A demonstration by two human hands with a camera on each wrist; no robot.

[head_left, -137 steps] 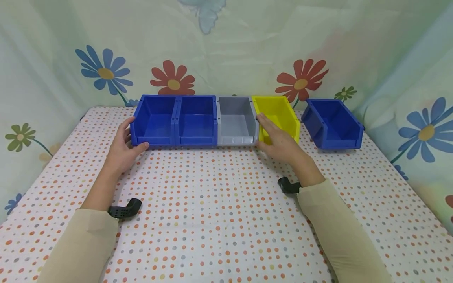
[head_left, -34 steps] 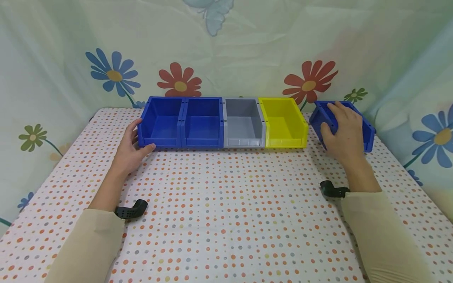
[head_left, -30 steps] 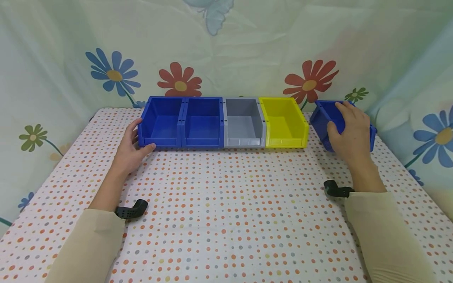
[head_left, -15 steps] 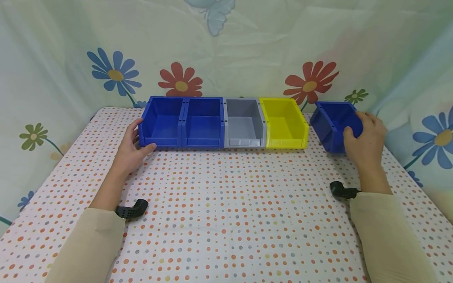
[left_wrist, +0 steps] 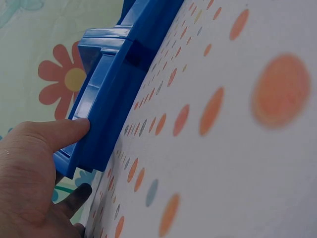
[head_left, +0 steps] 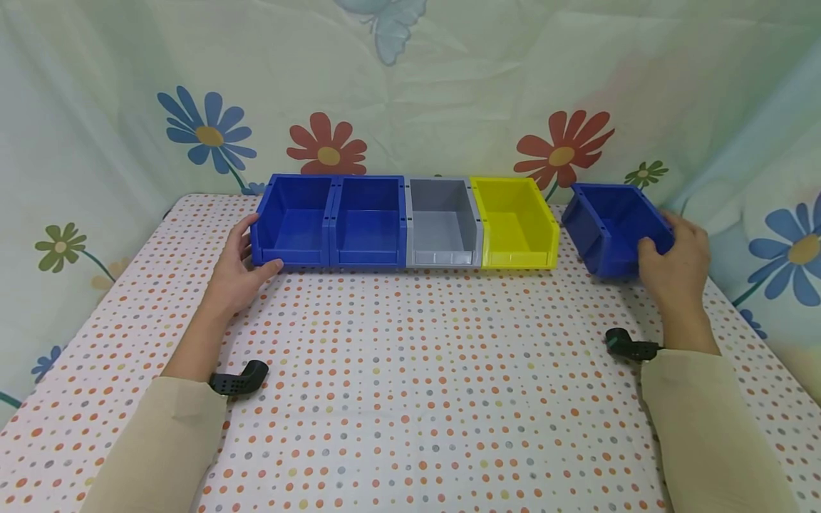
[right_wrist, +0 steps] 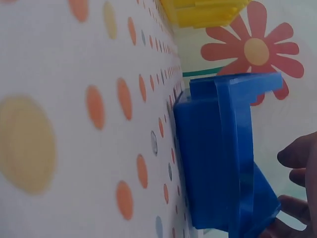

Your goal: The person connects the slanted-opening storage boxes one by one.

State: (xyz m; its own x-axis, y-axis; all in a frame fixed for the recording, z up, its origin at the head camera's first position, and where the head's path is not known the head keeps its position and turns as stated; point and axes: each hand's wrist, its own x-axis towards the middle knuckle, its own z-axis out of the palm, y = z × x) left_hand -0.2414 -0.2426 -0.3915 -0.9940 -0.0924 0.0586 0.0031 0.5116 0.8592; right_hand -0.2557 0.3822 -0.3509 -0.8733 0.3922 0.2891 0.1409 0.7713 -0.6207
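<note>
Four open-fronted plastic bins stand side by side in the head view: a left blue bin (head_left: 293, 228), a second blue bin (head_left: 368, 228), a grey bin (head_left: 442, 228) and a yellow bin (head_left: 516, 228). My left hand (head_left: 232, 278) grips the left blue bin's outer front corner, thumb on the front lip and fingers along its side. Apart at the right, a separate blue bin (head_left: 586, 235) sits angled. Around its right side lies my right hand (head_left: 680, 267), fingers by the outer wall. In the right wrist view the thumb (right_wrist: 297, 151) is off this bin (right_wrist: 208, 163).
A white cloth with coloured dots (head_left: 410, 385) covers the table. Behind it hangs a flower-printed curtain (head_left: 442, 92). A gap separates the yellow bin from the separate blue bin. Black wrist cameras (head_left: 240, 379) sit on both forearms.
My right hand has left the grey and yellow bins, crossed over the separate blue bin and come to its right side. The left hand stays at its corner. The head view has shifted slightly.
</note>
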